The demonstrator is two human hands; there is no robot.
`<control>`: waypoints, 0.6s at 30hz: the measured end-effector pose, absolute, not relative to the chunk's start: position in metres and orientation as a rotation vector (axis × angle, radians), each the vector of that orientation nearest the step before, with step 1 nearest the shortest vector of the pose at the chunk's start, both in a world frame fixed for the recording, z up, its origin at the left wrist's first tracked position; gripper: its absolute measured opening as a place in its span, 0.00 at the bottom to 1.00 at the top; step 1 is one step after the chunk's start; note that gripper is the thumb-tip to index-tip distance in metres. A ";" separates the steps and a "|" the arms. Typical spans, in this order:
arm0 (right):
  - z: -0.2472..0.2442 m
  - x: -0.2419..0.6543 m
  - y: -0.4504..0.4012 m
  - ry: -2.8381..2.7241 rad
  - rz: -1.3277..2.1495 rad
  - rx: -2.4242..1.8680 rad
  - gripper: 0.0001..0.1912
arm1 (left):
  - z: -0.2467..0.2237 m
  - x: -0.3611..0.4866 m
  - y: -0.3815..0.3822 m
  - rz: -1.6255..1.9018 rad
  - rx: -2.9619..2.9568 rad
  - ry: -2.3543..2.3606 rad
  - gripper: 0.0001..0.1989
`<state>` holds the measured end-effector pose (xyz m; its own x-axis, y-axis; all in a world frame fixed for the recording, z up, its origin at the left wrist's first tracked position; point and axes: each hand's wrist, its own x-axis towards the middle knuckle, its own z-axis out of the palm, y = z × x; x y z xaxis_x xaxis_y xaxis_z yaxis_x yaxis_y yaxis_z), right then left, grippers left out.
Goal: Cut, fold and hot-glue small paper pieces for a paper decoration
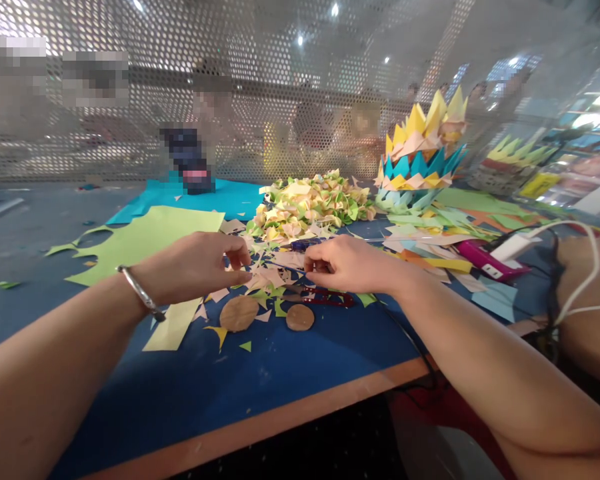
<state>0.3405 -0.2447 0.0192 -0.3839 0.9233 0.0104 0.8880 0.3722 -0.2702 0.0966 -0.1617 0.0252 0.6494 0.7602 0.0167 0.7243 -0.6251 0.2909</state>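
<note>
curling loosely over jagged paper scraps [270, 276], left hand [200, 268], right hand [349, 263], grip contents unclear, round brown discs [239, 313]

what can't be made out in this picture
All in the head view:
What, if anything, the left hand and right hand pinch: too small, partly hidden by fingers.
Phone display: pixelated.
People beyond the mesh: blurred, partly screened by it.
Inside of the scrap pile: covered by its outer pieces.
</note>
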 end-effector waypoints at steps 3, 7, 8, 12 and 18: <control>0.019 0.340 -0.244 -2.482 0.323 -1.664 0.06 | 0.026 0.097 -0.165 0.196 2.611 1.202 0.04; 0.019 0.339 -0.245 -2.448 0.352 -1.690 0.06 | 0.026 0.099 -0.165 0.182 2.622 1.267 0.04; 0.020 0.339 -0.245 -2.435 0.351 -1.687 0.06 | 0.026 0.099 -0.165 0.180 2.627 1.297 0.04; 0.019 0.339 -0.246 -2.362 0.352 -1.617 0.06 | 0.025 0.100 -0.164 0.320 2.667 1.344 0.05; 0.012 0.339 -0.246 -2.195 0.396 -1.391 0.10 | 0.018 0.110 -0.173 0.680 2.265 1.085 0.05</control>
<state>0.3392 -0.2455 0.0123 -0.3470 0.9009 0.2608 0.7528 0.4334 -0.4954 0.1101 -0.1732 0.0183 0.5501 0.8087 0.2081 0.5399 -0.5346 0.6502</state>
